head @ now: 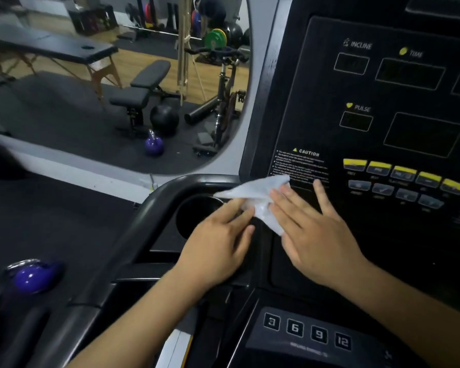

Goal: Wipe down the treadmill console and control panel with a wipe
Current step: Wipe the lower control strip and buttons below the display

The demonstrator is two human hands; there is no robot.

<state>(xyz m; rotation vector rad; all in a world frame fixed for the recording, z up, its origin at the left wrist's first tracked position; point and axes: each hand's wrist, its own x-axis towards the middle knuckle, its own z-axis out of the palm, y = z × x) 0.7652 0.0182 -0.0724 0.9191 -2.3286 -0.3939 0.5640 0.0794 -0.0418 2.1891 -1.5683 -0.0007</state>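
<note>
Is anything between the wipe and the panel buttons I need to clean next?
Nothing visible. The left hand and right hand hold the wipe at the panel's lower left, by the caution label. Only the right hand itself lies between it and the yellow buttons, which are uncovered.
</note>
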